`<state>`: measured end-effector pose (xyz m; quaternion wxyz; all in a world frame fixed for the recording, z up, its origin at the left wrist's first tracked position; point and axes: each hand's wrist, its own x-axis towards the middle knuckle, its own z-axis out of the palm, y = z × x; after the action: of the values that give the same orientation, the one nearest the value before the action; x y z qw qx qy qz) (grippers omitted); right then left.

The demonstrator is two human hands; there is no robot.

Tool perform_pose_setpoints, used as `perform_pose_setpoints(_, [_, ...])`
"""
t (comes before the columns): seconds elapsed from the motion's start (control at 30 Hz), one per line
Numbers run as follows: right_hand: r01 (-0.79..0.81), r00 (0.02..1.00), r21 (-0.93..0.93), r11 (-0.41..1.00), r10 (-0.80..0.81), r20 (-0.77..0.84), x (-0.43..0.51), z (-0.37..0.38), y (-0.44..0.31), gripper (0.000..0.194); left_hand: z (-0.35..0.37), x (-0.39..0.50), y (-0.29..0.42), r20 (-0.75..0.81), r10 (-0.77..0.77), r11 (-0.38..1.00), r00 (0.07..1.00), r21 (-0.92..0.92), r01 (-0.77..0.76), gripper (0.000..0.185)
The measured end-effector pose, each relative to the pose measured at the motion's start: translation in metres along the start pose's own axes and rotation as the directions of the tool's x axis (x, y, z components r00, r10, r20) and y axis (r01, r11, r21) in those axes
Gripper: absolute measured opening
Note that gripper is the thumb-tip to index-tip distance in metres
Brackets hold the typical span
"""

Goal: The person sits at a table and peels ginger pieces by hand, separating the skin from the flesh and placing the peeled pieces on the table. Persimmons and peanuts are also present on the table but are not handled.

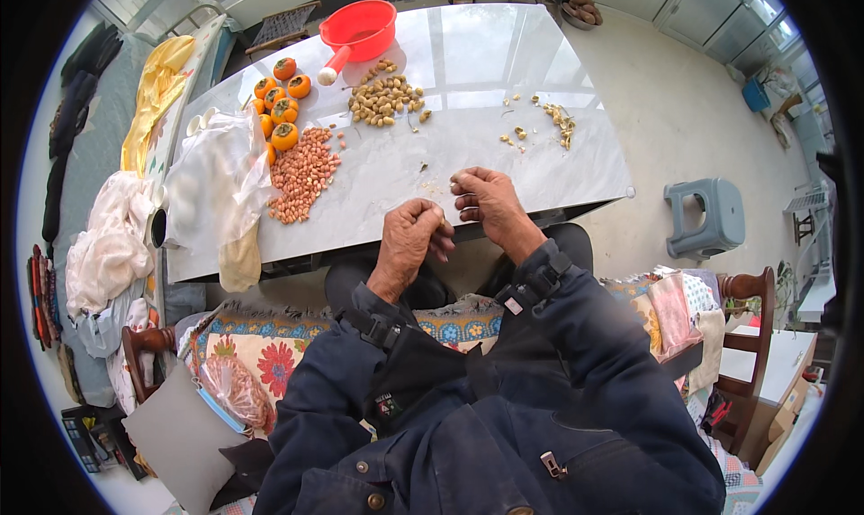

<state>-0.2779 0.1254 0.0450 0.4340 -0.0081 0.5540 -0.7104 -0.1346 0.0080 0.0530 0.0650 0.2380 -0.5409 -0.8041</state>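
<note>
My left hand is bent at the table's front edge, thumb against curled fingers, with a small brownish piece, perhaps a peanut, partly showing between them. Just to its right, my right hand pinches a tiny pale bit between thumb and forefinger. Small crumbs lie on the grey marbled table beside the fingertips. Farther back is a pile of unshelled peanuts. Shelled reddish peanuts are heaped to the left, touching several orange persimmons. Empty-looking peanut shells are scattered at the right.
A red plastic dipper stands at the back of the table. A translucent plastic bag hangs over the left front edge. A grey plastic stool is on the floor at right. A flowered cover lies on the seat behind me.
</note>
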Motion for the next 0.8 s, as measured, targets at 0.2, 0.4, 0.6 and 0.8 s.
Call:
perform_pose_setpoints(0.2, [0.054, 0.999, -0.056, 0.997, -0.054, -0.005, 0.008, -0.006, -0.007, 0.016, -0.001, 0.013, -0.003, -0.027, 0.026, 0.997, 0.999, -0.074, -0.027, 0.02])
perform_pose_setpoints(0.4, [0.024, 0.996, -0.261, 0.965, -0.001, 0.089, -0.008, 0.02, -0.003, 0.026, -0.011, 0.026, -0.002, -0.104, 0.118, 0.99, 0.987, -0.068, -0.126, 0.02])
perform_pose_setpoints(0.6, [-0.1, 0.993, -0.047, 0.994, 0.102, 0.057, 0.003, 0.014, 0.007, 0.018, -0.012, 0.021, -0.008, -0.112, 0.017, 0.997, 0.994, -0.076, -0.026, 0.019])
perform_pose_setpoints(0.8, [0.02, 0.999, 0.259, 0.966, -0.01, -0.04, 0.024, -0.007, -0.001, 0.013, 0.003, -0.007, -0.022, 0.164, -0.2, 0.979, 0.966, 0.005, 0.202, 0.017])
